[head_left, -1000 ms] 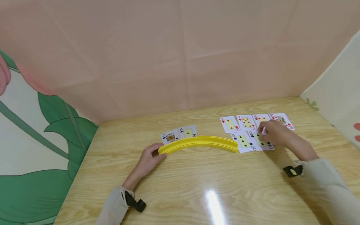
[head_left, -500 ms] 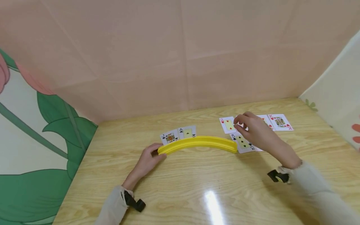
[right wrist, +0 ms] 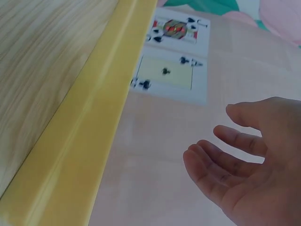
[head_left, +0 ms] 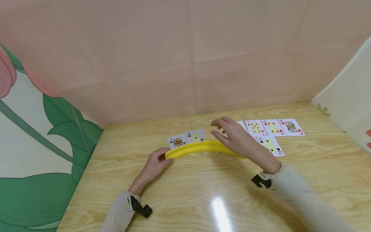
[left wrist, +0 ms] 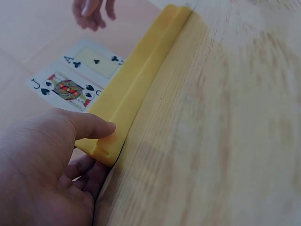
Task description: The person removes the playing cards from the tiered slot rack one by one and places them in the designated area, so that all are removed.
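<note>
A curved yellow card holder stands on the table. My left hand grips its left end, with the thumb on the near face and the other fingers behind. Two playing cards stand in its left part: a jack of spades and an ace of clubs. Over the holder's right part hovers my right hand, its fingers loosely bent and holding nothing; the right wrist view shows bare air between thumb and fingers. It hides the holder's right end and some cards.
Face-up cards lie at the right: a seven of diamonds, a four of hearts, a red king and a two of spades. Behind the wooden table hangs a pink cloth.
My right hand has moved left from the loose cards on the right to above the card holder. My left hand and the holder have stayed in place.
</note>
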Demonstrator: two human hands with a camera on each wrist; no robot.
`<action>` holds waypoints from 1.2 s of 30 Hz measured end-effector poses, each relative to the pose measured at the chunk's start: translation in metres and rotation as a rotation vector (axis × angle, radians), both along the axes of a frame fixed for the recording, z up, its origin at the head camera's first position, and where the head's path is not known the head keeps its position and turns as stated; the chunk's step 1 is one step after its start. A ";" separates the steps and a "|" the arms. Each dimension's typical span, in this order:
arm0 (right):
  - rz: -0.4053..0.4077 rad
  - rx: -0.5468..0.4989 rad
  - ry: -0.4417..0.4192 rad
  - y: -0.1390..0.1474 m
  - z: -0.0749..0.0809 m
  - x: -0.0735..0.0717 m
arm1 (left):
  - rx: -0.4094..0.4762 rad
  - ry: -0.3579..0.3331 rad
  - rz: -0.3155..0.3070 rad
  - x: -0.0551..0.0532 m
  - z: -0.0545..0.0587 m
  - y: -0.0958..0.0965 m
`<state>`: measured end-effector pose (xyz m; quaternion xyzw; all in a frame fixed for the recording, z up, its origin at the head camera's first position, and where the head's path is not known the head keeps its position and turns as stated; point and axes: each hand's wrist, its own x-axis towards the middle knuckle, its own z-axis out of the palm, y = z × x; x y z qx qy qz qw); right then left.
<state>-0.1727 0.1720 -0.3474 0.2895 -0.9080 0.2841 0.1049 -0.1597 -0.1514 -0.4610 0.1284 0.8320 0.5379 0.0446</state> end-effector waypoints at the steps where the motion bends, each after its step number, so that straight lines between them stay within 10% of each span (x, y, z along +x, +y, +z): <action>1: 0.008 -0.011 -0.013 -0.004 0.001 -0.001 | 0.000 -0.005 0.002 0.000 0.000 0.000; 36: 0.086 -0.117 -0.114 -0.040 -0.025 -0.022 | -0.018 -0.001 0.004 -0.001 -0.003 -0.002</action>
